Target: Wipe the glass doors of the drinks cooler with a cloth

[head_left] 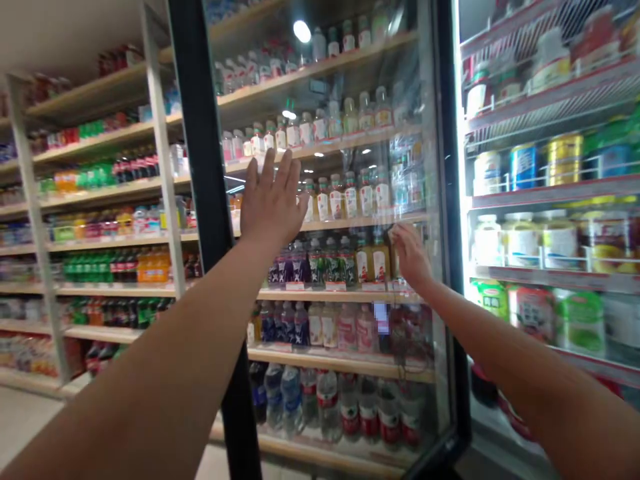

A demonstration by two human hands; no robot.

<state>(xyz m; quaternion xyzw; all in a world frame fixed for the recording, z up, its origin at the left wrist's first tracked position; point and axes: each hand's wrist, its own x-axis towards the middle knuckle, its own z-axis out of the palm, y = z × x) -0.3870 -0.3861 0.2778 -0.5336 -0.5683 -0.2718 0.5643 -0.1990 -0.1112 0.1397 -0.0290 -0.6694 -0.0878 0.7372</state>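
Note:
A glass fridge door (350, 80) with a black frame stands swung open in front of me. My left hand (273, 200) lies flat against the glass near its left edge, fingers stretched upward and apart. My right hand (410, 253) is further right on the glass, near the black frame by the fridge opening, its fingers curled with nothing visible in them. Through the glass I see wooden shelves (320, 70) lined with bottled drinks (345, 197).
To the right the lit fridge interior (550, 193) holds cans, jars and tubs on wire racks. At the left, long wooden store shelves (100, 193) carry soda and juice bottles, with a pale floor (20, 420) below.

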